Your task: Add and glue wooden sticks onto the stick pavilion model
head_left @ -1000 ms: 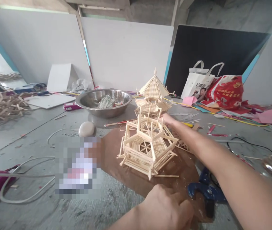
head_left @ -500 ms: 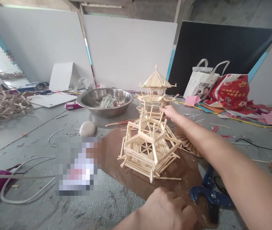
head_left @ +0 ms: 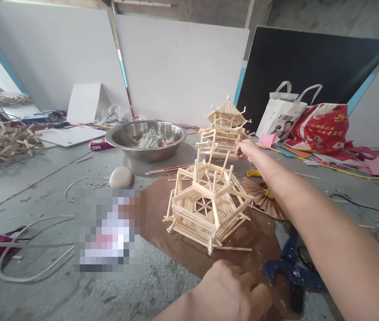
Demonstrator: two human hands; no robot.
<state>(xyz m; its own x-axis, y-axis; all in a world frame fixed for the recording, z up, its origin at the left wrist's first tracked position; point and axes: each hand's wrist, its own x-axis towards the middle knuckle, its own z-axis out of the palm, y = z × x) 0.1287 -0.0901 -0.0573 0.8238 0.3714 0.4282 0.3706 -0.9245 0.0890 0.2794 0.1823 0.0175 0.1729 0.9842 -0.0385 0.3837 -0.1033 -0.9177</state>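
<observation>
A hexagonal stick-built base (head_left: 205,205) stands on a brown sheet (head_left: 189,249) in the middle of the grey table. Behind it my right hand (head_left: 247,149) reaches far out and grips the side of a smaller stick pagoda top (head_left: 224,129) with a pointed roof, held upright above the table. My left hand (head_left: 232,292) rests at the near edge of the brown sheet with its fingers curled into a loose fist; nothing shows in it.
A steel bowl (head_left: 145,140) with clear wrappers sits behind the base, a pale stone (head_left: 120,177) to its left. Blue pliers (head_left: 292,272) lie under my right arm. A folded paper fan (head_left: 264,198), bags (head_left: 309,120), stick scraps (head_left: 2,142) and white cords (head_left: 32,263) surround the work.
My right hand has tipped the pagoda top from leaning to upright, lifted it and shifted it a little to the right. My left hand has stayed in place.
</observation>
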